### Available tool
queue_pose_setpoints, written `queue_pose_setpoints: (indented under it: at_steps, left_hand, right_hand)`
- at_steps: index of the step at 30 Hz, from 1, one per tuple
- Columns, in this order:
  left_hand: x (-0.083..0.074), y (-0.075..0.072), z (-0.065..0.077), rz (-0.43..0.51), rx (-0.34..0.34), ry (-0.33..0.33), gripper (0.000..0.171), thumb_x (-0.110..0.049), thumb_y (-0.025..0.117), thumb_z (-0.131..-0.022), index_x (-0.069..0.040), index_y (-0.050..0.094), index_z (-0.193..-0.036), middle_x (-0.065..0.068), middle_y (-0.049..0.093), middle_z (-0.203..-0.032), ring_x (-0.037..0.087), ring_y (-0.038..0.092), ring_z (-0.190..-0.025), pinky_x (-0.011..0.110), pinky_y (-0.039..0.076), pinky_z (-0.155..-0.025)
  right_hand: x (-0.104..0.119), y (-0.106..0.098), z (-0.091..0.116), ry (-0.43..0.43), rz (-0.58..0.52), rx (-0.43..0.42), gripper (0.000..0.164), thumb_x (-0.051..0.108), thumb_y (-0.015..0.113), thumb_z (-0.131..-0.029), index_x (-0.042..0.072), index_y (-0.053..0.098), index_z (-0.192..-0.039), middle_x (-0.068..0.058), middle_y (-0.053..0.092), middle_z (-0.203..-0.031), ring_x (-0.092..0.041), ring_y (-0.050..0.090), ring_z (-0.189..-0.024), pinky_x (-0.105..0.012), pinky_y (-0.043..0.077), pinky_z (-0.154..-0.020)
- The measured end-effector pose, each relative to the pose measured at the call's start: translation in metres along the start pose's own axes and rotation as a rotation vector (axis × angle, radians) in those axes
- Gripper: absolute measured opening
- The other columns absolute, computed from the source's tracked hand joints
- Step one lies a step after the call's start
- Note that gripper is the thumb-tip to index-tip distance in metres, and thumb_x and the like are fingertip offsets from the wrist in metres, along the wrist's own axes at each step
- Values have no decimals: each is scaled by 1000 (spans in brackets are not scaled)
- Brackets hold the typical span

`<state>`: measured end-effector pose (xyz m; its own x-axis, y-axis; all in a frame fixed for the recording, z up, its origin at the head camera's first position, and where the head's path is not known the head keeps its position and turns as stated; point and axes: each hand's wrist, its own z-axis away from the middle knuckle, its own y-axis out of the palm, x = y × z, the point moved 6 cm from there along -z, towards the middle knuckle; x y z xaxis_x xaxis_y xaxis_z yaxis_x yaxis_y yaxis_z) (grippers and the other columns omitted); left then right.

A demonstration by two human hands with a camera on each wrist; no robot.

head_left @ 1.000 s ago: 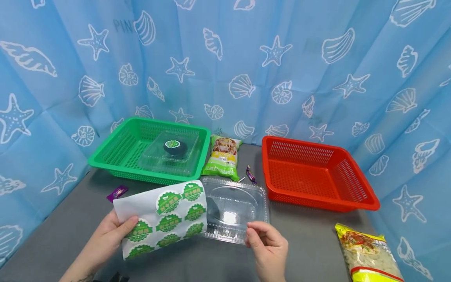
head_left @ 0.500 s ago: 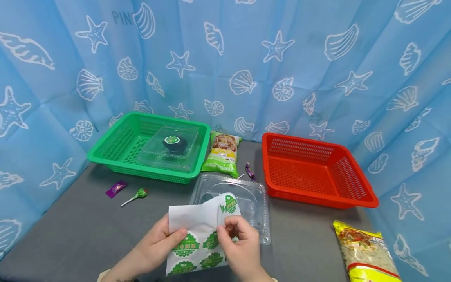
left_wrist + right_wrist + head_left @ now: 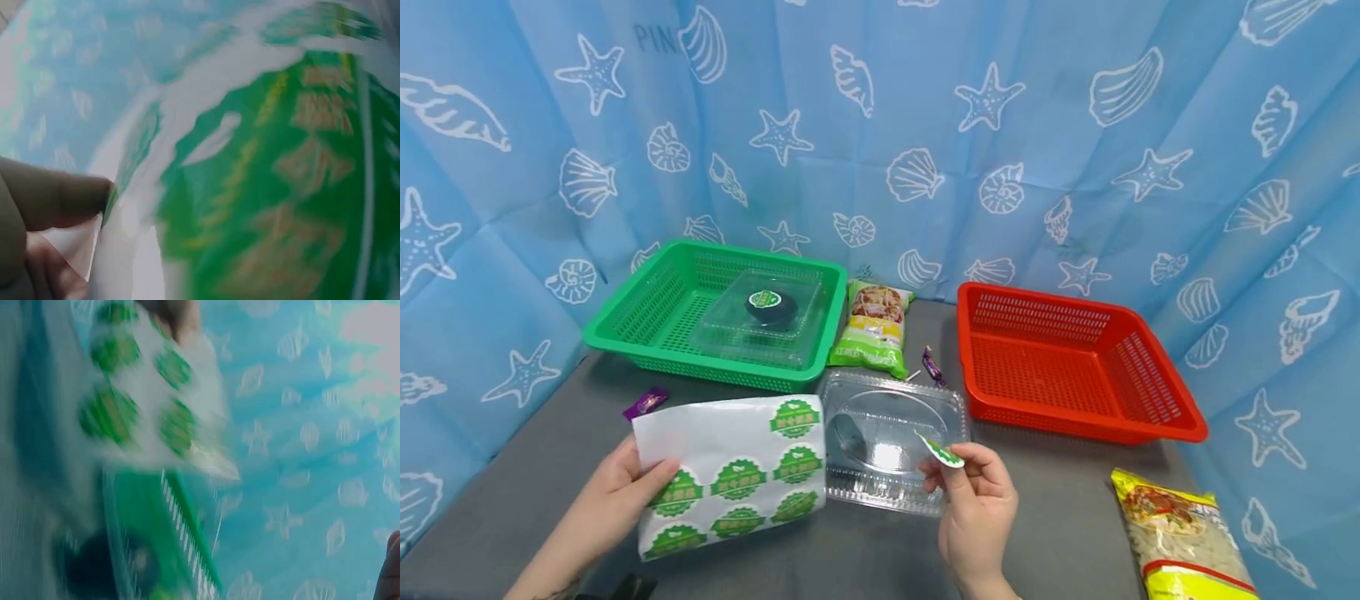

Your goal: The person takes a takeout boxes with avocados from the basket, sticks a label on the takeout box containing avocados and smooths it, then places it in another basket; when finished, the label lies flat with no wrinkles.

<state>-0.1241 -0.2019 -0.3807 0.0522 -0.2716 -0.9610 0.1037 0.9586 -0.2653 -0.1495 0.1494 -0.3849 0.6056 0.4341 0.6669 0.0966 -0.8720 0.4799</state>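
My left hand (image 3: 622, 496) grips the left edge of a white sheet of round green stickers (image 3: 735, 483), thumb on its front. The sheet fills most of the left wrist view, blurred. Between thumb and fingers my right hand (image 3: 979, 517) pinches one loose green-and-white sticker (image 3: 942, 451), slightly bent. Behind and below that hand a clear plastic clamshell container (image 3: 898, 492) sits on the grey table; a dark rounded thing (image 3: 850, 433) shows in its left part. The sheet overlaps the container's left edge in the head view.
At the back left, a green basket (image 3: 625, 312) holds another clear container with a dark object under a green sticker. A red basket (image 3: 1075, 427) stands right. Around lie a green food bag (image 3: 876, 329), a yellow food bag (image 3: 1183, 533) and purple-wrapped candies (image 3: 646, 403).
Half a second ago both hands met at the sheet before the container. Now they are apart: the sheet has moved left, with one sticker fewer, and that sticker is in my right hand.
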Motion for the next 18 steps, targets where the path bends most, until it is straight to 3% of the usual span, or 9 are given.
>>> queue_pose_setpoints:
  at_steps: [2,4,7,9,10,12,15,18]
  left_hand:
    - [19,-21,-1,-96,-21,-80,45,-24,41,-93,1,23,-126,16,53,-101,10,59,-79,29,50,-62]
    - [35,-36,-4,-219,-27,-130,53,-27,40,-93,6,16,-128,21,47,-107,15,56,-84,31,49,-67]
    - [59,-52,-10,-420,-36,-180,71,-34,41,-91,14,5,-130,34,33,-117,37,47,-100,47,43,-78]
    - [64,-56,-12,-537,-80,-200,81,-36,45,-88,18,0,-129,42,23,-120,53,33,-106,59,34,-81]
    - [63,-56,-13,-591,-120,-180,84,-37,47,-87,19,0,-129,44,19,-121,57,24,-108,63,28,-81]
    - [49,-52,-14,-659,-204,-128,84,-37,50,-86,18,4,-130,45,20,-121,58,22,-106,64,25,-80]
    - [8,-29,-16,-696,-305,69,67,-29,55,-84,10,24,-129,36,34,-115,49,33,-102,59,29,-77]
    - [-31,13,-24,-678,-258,294,51,-22,59,-82,0,40,-124,20,47,-110,34,45,-99,50,38,-78]
  right_hand:
    - [6,0,-8,8,39,-19,16,-16,46,-79,-16,50,-94,-16,59,-79,-19,57,-61,-24,47,-48]
    - [11,5,-14,67,117,-46,17,-17,41,-77,-16,50,-91,-12,56,-78,-17,54,-58,-23,48,-49]
    - [4,4,-19,153,279,-36,20,-19,38,-75,-14,51,-89,-10,54,-78,-14,52,-58,-23,48,-50]
    - [2,7,-21,224,453,-23,16,-18,41,-75,-13,51,-87,-10,53,-78,-14,52,-61,-24,48,-50]
    - [0,7,-22,241,531,-10,15,-16,45,-75,-10,53,-86,-10,54,-79,-13,52,-64,-24,48,-52]
    - [-5,8,-23,271,675,33,17,-13,51,-75,-3,58,-86,-9,55,-81,-13,52,-71,-23,48,-55]
    - [-12,13,-27,317,784,117,20,-9,53,-74,3,60,-88,-8,58,-84,-15,52,-78,-22,47,-59]
    - [-21,18,-28,360,836,203,22,-6,55,-73,4,60,-92,-7,58,-87,-18,52,-81,-22,47,-63]
